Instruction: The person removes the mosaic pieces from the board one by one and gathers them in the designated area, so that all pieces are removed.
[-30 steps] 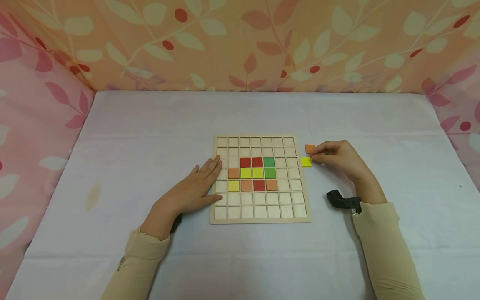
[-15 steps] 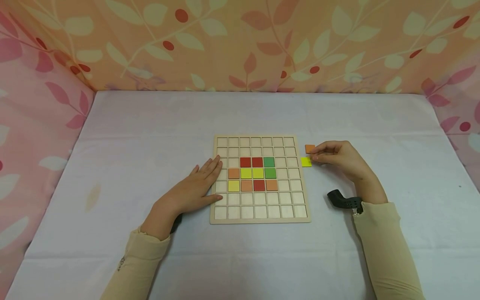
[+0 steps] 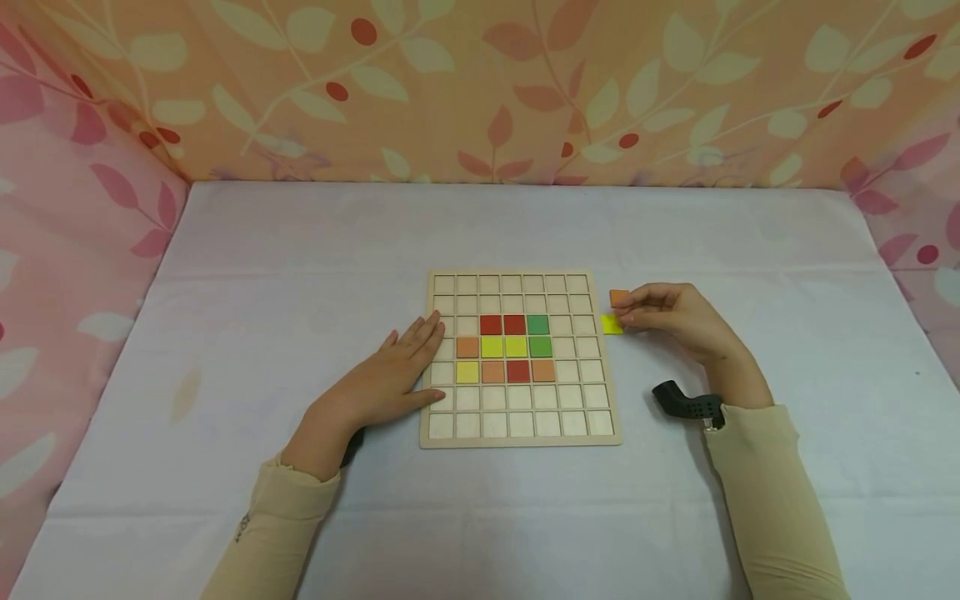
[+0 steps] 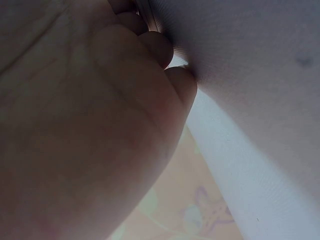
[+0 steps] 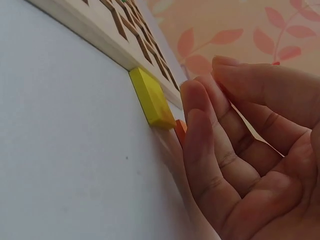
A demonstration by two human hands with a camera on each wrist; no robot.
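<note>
In the head view, a square wooden grid board (image 3: pixel 517 442) lies on the white table, with red, green, yellow and orange square tiles in its middle cells. My left hand (image 3: pixel 393 375) rests flat, its fingers and thumb over the board's left edge. Off the board's right side lie a yellow tile (image 3: pixel 611 324) and an orange tile (image 3: pixel 618 297). Loosely bent, my right hand (image 3: pixel 675 317) has its fingertips right at these two tiles, partly covering them. In the right wrist view, the thick yellow tile (image 5: pixel 150 100) touches the board's edge, and nothing shows pinched between the fingers.
A white cloth (image 3: pixel 300 242) covers the table. Patterned fabric walls (image 3: pixel 450 92) stand behind and at both sides. A black wrist-camera mount (image 3: pixel 682 402) sticks out from my right sleeve. The left wrist view mostly shows my palm (image 4: pixel 90 125) close up.
My right hand has shifted very slightly to the left, its thumb covering a bit more of the yellow tile. The left hand, board and tiles stay where they were.
</note>
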